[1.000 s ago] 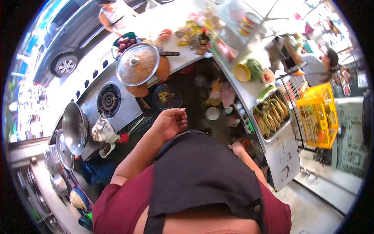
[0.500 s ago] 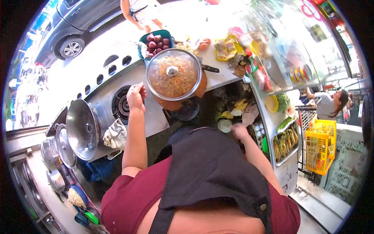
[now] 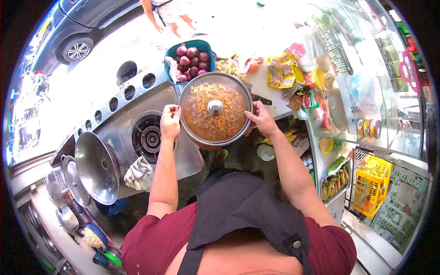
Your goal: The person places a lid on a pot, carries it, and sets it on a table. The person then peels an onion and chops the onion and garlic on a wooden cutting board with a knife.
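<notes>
A round pan with a clear glass lid stands in front of me, with chopped orange-brown food showing through the glass. My left hand is closed at its left edge, fingertips pinched at the rim. From the other side my right hand grips the right edge, thumb on the lid's rim. Whether the fingers hold the lid alone or the pan's handles too is hidden. Part of a brown board shows under the pan. A knife lies behind my right hand, its blade partly covered.
Red onions fill a teal basket behind the pan. To the left are a gas burner, a crumpled cloth and a large wok. Yellow seasoning packets and a glass case stand at right. Beyond the counter is another person.
My right hand has moved from low on the right, near a pale cup, up to the right edge of the lidded pan. My left hand stays at the left edge. The view has shifted.
</notes>
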A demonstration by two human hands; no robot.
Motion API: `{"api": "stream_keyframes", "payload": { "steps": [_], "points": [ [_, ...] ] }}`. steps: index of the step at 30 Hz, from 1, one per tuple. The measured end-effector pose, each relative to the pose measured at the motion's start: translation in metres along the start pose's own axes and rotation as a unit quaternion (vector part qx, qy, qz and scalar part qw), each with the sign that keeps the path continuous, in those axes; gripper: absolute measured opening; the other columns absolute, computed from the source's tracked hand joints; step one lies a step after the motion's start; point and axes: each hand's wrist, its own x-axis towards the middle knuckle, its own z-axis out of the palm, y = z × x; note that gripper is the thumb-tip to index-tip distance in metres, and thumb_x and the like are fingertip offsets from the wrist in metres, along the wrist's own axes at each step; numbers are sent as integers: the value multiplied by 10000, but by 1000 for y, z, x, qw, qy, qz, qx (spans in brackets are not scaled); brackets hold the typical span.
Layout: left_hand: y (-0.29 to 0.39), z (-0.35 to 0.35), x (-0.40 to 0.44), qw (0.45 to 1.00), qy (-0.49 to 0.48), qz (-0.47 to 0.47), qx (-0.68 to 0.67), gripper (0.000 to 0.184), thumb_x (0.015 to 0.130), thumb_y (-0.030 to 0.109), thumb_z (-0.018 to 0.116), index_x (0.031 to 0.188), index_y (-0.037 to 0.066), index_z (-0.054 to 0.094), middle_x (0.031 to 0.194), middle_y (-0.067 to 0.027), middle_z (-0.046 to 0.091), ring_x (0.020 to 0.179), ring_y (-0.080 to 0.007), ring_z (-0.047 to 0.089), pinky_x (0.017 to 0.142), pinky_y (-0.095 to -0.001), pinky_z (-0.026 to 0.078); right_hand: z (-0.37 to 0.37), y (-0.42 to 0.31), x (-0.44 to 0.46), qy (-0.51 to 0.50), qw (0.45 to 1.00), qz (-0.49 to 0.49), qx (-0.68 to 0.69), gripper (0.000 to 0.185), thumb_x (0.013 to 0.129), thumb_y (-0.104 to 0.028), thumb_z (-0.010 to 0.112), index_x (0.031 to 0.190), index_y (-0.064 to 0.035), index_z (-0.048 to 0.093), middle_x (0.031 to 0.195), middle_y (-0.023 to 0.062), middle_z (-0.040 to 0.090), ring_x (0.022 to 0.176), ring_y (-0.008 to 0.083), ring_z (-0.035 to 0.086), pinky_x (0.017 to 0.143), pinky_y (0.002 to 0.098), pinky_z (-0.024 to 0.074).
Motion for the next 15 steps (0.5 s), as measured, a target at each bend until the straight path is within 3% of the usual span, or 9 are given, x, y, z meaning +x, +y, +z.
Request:
{"api": "stream_keyframes", "payload": {
  "steps": [2,3,8,12,13,15],
  "points": [
    [2,0,6,984,-63,-114,-121,171,1089,236,635,1024,82,601,763,6,592,582,-75,526,516,-264,427,-1,-9,-3,-12,1000,10,27,263,1015,-138,730,1171,-59,534,964,-7,614,841,85,602,747,275,532],
    [3,2,9,981,-77,-109,-140,169,1094,220,621,991,101,558,743,28,554,517,-56,459,443,-255,362,-4,-10,-3,-31,998,26,44,258,1012,-144,738,1149,-63,535,952,-9,615,814,78,596,714,271,529],
    [8,-1,16,982,-112,-100,-115,186,1109,263,592,1005,109,577,705,35,567,464,-55,463,420,-236,364,-9,2,-1,-39,997,30,65,245,1007,-165,753,1072,-70,538,903,-13,615,763,69,598,639,263,525],
    [5,-2,8,984,-94,-69,-134,129,1094,180,613,1002,92,592,785,57,570,603,-27,503,516,-211,382,-9,14,-18,-25,996,-4,85,227,1005,-160,753,1037,-76,544,833,-15,609,694,70,602,573,258,509],
    [19,-6,0,979,-104,-101,-144,103,1088,138,613,1002,84,601,834,61,566,720,-31,511,626,-217,410,-9,8,-29,-27,995,9,93,232,1001,-162,758,1036,-75,545,821,-9,607,665,76,590,564,259,505],
    [20,-5,-7,986,-100,-27,-134,131,1078,110,613,956,78,578,864,48,551,809,-54,485,745,-227,404,-10,0,-55,-21,993,7,114,245,991,-171,769,1044,-71,552,802,7,604,623,91,575,537,261,498]
  ]
}}
